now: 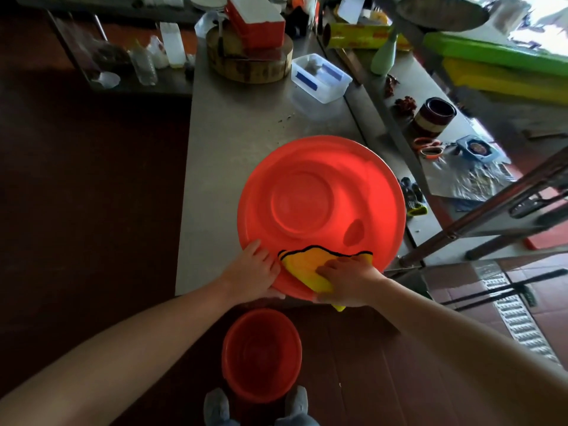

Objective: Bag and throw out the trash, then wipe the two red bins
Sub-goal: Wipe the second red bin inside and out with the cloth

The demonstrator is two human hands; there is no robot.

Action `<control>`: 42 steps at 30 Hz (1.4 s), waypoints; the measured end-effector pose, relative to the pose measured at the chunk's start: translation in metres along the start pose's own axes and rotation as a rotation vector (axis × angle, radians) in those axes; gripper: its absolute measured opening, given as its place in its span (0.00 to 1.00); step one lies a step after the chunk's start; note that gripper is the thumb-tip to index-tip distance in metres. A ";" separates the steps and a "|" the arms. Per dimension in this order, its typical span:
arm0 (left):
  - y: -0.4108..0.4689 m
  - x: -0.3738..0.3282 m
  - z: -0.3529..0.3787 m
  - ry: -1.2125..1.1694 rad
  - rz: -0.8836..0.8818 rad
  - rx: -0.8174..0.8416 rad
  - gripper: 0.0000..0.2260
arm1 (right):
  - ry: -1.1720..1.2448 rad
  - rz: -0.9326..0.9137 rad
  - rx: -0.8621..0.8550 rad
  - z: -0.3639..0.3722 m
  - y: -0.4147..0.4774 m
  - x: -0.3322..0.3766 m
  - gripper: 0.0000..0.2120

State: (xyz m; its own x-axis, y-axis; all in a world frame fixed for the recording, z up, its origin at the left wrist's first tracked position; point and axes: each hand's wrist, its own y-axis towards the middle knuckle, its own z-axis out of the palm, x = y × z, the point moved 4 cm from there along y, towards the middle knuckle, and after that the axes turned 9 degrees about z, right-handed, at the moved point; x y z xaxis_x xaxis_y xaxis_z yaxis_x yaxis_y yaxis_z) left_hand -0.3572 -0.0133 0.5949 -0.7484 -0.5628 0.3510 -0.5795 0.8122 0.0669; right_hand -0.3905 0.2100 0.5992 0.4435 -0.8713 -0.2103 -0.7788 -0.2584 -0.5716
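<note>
So the big red bin (319,155) sits on the steel table (233,133), its near rim hanging over the table edge toward the person, prob so both hands can reach round that rim w/o the tabletop in the way. Can't tell for sure if we're looking into it or at its underside, but no trash shows on it. At the bin's near-left rim the left hand (255,267) grips it, fingers laid on top and thumb tucked under, which imo is just bracing so the bin doesn't spin or slide while it's rubbed. Below the big bin, on the floor between the person's feet, the smaller red bin (261,355) stands upright and looks empty, parked close, I'd guess waiting its turn. Back at the big bin's near rim, just right of the left hand, a yellow cloth (310,265) is draped over the edge, and the right hand (350,278) has bent fingers pressing it down, thumb apparently under, so it pinches cloth against rim. Right of the bin lie gloves (413,198), and further right scissors (428,147), not in use. Looks like bagging's done, wiping underway.
</note>
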 end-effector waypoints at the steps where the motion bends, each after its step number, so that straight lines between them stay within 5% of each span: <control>1: -0.001 0.001 0.000 0.013 0.018 -0.021 0.36 | 0.042 0.040 0.020 0.000 0.003 0.003 0.47; 14: -0.019 -0.013 0.030 0.054 0.214 -0.184 0.36 | 0.479 0.137 0.020 0.036 0.131 0.061 0.31; 24: -0.009 -0.025 0.023 0.023 0.103 -0.226 0.35 | 0.001 0.325 -0.065 0.009 0.142 0.003 0.19; 27: -0.005 -0.028 0.023 0.015 0.114 -0.203 0.34 | 0.178 0.395 0.013 0.010 0.134 0.006 0.27; 33: 0.001 -0.038 0.020 0.048 0.163 -0.169 0.33 | 0.515 0.242 0.224 0.028 0.129 0.064 0.34; 42: 0.006 -0.056 0.021 0.037 0.156 -0.078 0.31 | 0.264 0.156 0.057 0.044 0.124 0.033 0.28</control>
State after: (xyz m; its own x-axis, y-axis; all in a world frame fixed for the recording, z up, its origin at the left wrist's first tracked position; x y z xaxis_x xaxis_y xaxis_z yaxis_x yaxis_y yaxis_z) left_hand -0.3252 0.0195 0.5563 -0.8142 -0.4241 0.3966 -0.4293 0.8996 0.0804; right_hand -0.4527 0.1673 0.4859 0.1842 -0.9788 -0.0895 -0.7988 -0.0961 -0.5938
